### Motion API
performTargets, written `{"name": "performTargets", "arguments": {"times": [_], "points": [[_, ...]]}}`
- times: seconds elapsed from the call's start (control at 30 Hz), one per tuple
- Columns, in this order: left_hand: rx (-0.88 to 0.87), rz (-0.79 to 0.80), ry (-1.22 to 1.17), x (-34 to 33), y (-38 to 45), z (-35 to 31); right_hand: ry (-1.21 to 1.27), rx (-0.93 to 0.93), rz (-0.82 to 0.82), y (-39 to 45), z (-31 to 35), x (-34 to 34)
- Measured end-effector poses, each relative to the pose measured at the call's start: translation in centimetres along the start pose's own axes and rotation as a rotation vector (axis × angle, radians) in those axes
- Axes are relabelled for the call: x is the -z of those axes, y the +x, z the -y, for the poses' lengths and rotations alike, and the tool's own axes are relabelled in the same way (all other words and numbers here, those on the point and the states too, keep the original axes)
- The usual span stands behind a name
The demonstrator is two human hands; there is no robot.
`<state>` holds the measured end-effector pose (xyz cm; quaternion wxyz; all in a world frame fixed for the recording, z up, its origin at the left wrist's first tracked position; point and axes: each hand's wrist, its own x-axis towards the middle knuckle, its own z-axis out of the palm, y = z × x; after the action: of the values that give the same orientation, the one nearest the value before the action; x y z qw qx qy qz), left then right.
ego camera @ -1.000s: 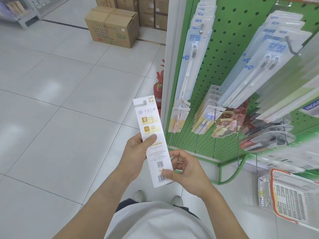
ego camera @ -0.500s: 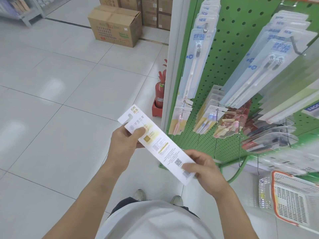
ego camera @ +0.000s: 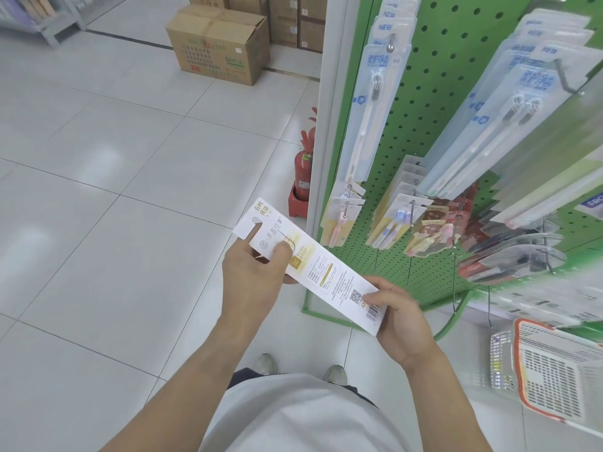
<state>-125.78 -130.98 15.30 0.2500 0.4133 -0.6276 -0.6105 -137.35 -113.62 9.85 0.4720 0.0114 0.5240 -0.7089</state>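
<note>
Near the green pegboard rack (ego camera: pixel 434 102) at right, the white carded pack (ego camera: pixel 326 272) is held slanted, off the rack; left hand (ego camera: pixel 251 282) pinches its far hanger end, right hand (ego camera: pixel 401 318) its near barcode end. Placing it seemingly remains.

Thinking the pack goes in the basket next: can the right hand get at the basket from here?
Probably yes: the basket lies to the right of the right hand, nothing between them, though that hand pinches the pack.
</note>
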Motion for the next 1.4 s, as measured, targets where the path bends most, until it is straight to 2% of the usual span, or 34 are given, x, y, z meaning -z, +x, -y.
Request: {"name": "performTargets", "arguments": {"times": [0.27, 0.47, 0.63, 0.83, 0.97, 1.07, 1.13, 1.27, 1.4], "points": [[0.003, 0.003, 0.034, -0.3, 0.0, 0.5, -0.306, -0.008, -0.086, 0.1, -0.7, -0.1], [0.098, 0.225, -0.064, 0.4, 0.8, 0.9, -0.364, 0.005, -0.077, -0.3, -0.1, 0.1], [0.088, 0.460, -0.136, 1.2, 0.6, 1.3, -0.405, 0.017, -0.095, -1.1, -0.6, 0.7], [0.039, 0.526, -0.155, 1.6, 0.7, 2.5, -0.562, 0.117, -0.052, -2.5, -1.7, 0.9], [0.016, 0.536, -0.134, 1.7, 0.7, 2.8, -0.507, 0.123, -0.013, -3.2, -2.2, 0.7], [0.095, 0.620, -0.138, 1.5, 0.5, 3.1, -0.452, 0.184, -0.022, -3.6, -2.8, 0.0], [0.130, 0.677, -0.054, 1.5, 0.0, 3.7, -0.428, 0.214, -0.031, -3.7, -3.4, -0.7], [0.163, 0.619, 0.021, 2.1, -0.5, 4.9, -0.430, 0.194, -0.041, -3.8, -4.7, -1.6], [0.165, 0.638, 0.040, 3.0, -0.2, 5.3, -0.459, 0.191, -0.029, -4.3, -5.8, -2.1]]}}
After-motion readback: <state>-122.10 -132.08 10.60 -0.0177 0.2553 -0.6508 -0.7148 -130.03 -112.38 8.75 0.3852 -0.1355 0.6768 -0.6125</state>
